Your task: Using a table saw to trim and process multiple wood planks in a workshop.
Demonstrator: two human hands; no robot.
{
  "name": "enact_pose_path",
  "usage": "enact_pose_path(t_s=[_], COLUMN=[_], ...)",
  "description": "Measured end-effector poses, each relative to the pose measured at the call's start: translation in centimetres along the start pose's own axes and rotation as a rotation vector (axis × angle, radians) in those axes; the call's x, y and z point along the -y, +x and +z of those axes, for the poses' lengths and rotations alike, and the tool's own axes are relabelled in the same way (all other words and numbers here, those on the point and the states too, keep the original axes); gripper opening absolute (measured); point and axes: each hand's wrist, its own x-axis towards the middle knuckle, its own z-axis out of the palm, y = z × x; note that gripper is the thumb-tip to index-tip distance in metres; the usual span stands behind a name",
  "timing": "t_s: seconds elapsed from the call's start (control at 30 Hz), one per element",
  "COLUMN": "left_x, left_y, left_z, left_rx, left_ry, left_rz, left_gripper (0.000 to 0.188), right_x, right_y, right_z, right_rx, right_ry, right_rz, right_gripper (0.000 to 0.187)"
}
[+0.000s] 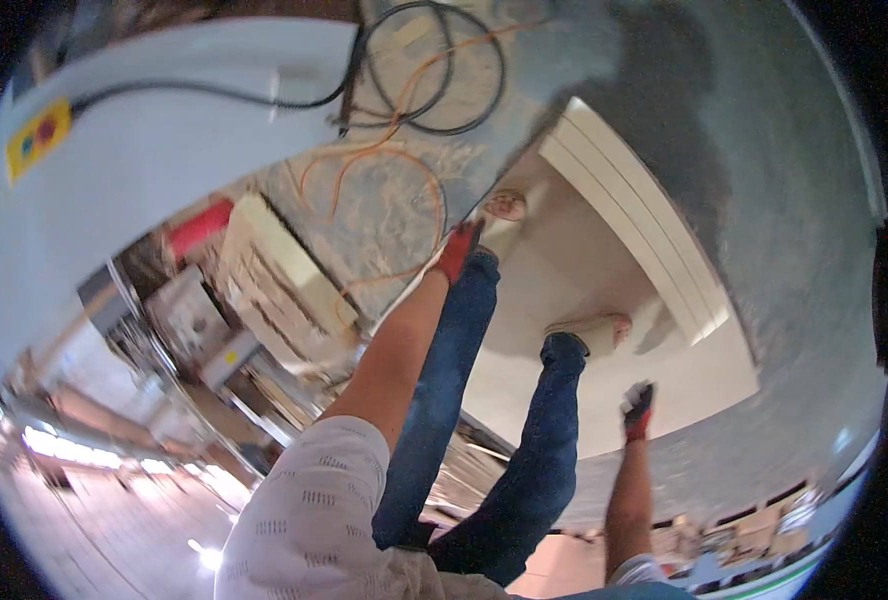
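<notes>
My left hand [459, 252], in a red and dark work glove, hangs beside my left leg, at the left edge of a large cream board [524, 385] on the floor. Blur hides its fingers, and I cannot tell whether it touches that edge. Out to the right, my right hand [638, 408], gloved in red, black and pale grey, is over the board's near right part. Its fingers look loosely bent and apart, with nothing seen in them. Both my feet are on the board. Long cream strips [634, 215] lie side by side along its far right side.
On the left stands a machine with a pale top [194, 110] and a yellow control box [39, 140]. A black hose [504, 75] and an orange cord [419, 75] lie coiled on the dusty floor. Beside the machine is a cream block [299, 265] near a red part [199, 230].
</notes>
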Motion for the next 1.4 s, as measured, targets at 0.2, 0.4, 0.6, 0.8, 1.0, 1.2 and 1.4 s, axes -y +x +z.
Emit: enact_pose_path(t_s=[0.2,0.4,0.6,0.8,1.0,1.2,1.4], left_x=[8.7,20.2,32.1,29.9,29.3,30.4,36.3], left_y=[-21.9,-45.0,-69.7,-82.3,-84.9,-85.2,-83.0], left_z=[-8.6,-0.1,23.6,38.5,46.2,51.1,59.5], left_rx=[-0.443,-0.727,-0.432,-0.101,-0.607,-0.963,-1.282], left_ry=[-0.481,-0.478,-0.241,-0.685,-1.089,-1.367,-1.454], left_rz=[-0.087,-0.047,-0.698,-0.776,-0.75,-0.586,-0.527], left_gripper=[0.042,0.043,0.067,0.057,0.058,0.055,0.048], right_x=[-12.3,-8.2,-2.1,2.0,-7.4,-24.8,-41.2], right_y=[4.0,8.4,4.0,-0.5,-0.6,5.4,-3.9], right_z=[17.4,27.9,33.8,36.8,38.4,41.7,42.2], right_rx=[-0.791,-0.445,-0.409,-0.598,-0.234,-0.003,0.48], right_ry=[-0.986,-1.382,-1.79,-2.247,-2.541,-2.546,-2.743], right_rz=[0.338,0.335,0.473,0.993,1.124,1.123,1.052], right_gripper=[0.06,0.052,0.053,0.065,0.06,0.057,0.056])
